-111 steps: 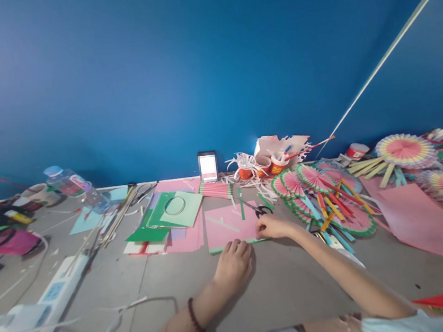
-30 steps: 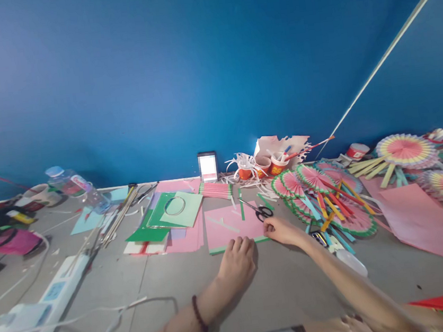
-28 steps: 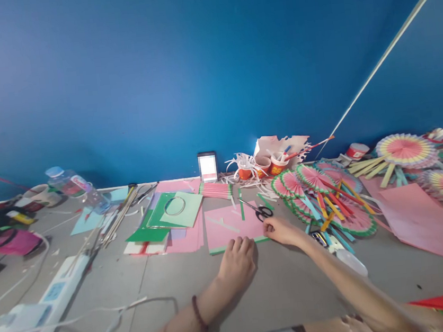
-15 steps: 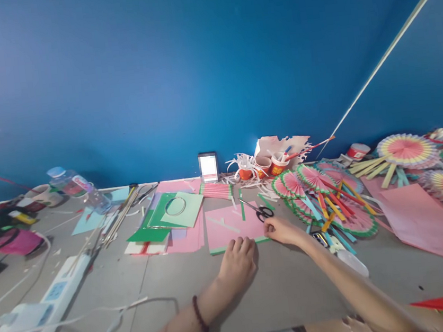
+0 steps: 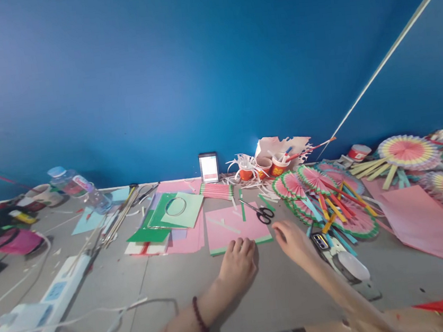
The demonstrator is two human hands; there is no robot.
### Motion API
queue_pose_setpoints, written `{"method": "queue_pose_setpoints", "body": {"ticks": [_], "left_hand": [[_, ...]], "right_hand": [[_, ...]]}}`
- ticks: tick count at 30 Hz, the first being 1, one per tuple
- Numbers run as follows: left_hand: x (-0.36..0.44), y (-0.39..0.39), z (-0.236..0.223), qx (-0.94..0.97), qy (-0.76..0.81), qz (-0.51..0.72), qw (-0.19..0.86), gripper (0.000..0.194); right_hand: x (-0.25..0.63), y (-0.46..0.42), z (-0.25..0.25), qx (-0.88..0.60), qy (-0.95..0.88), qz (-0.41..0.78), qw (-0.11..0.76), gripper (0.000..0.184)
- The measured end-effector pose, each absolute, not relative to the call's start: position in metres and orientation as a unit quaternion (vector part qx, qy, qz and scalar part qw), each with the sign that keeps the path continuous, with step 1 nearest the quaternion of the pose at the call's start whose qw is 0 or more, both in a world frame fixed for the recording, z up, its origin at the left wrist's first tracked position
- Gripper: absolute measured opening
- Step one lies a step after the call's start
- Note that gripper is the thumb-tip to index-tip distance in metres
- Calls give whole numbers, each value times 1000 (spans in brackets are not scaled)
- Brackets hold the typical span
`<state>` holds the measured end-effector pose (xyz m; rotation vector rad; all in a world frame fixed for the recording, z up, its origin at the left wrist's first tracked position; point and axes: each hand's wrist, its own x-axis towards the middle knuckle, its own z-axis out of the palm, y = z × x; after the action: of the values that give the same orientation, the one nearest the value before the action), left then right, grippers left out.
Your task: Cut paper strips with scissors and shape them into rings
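Observation:
A pink paper sheet (image 5: 257, 217) with a green strip (image 5: 262, 239) along its near edge lies in front of me. My left hand (image 5: 238, 262) rests on that edge, its bent fingers lying over the paper with small gaps between them. Just off the sheet's right corner, my right hand (image 5: 296, 241) hovers low over the table, fingers loosely bent and apart, nothing visible in them. Black-handled scissors (image 5: 265, 214) lie across the sheet's right side, close to my right fingertips. Near the scissors lies a narrow green strip (image 5: 243, 209). The undersides of both hands are hidden.
Folded paper fans (image 5: 315, 182) pile up at the right, beside a phone (image 5: 320, 241) and a white mouse-shaped object (image 5: 353, 265). Coloured sheets (image 5: 188, 209) lie left of the pink one. A power strip (image 5: 56, 296), cables and a bottle (image 5: 80, 187) stand further left; paper cups (image 5: 279, 164) line the wall.
My right hand has moved right and slightly toward me, away from the pink sheet's edge and scissors handles. My left hand stays on the sheet's edge.

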<state>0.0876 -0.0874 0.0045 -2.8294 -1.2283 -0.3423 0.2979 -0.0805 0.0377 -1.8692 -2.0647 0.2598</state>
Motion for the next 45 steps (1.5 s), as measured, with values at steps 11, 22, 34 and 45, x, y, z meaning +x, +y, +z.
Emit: {"method": "queue_pose_setpoints", "body": {"ticks": [11,22,34,45], "left_hand": [[88,-88,8,-914,-398,-80,20,45],[84,-91,4,-916,-389,-85,46,46],[78,-106,17,-905,-423,-46,-6,54],[83,-117,11,-882,-466,-23,-68,71]], "right_hand": [[257,-123,-8,-573,-804,4,161,48],[282,-120,-20,-606,-761,-43,227,41],[299,-96,11,-602,-747,-3,281,33],[241,-53,37,-436,-867,195,142,42]]}}
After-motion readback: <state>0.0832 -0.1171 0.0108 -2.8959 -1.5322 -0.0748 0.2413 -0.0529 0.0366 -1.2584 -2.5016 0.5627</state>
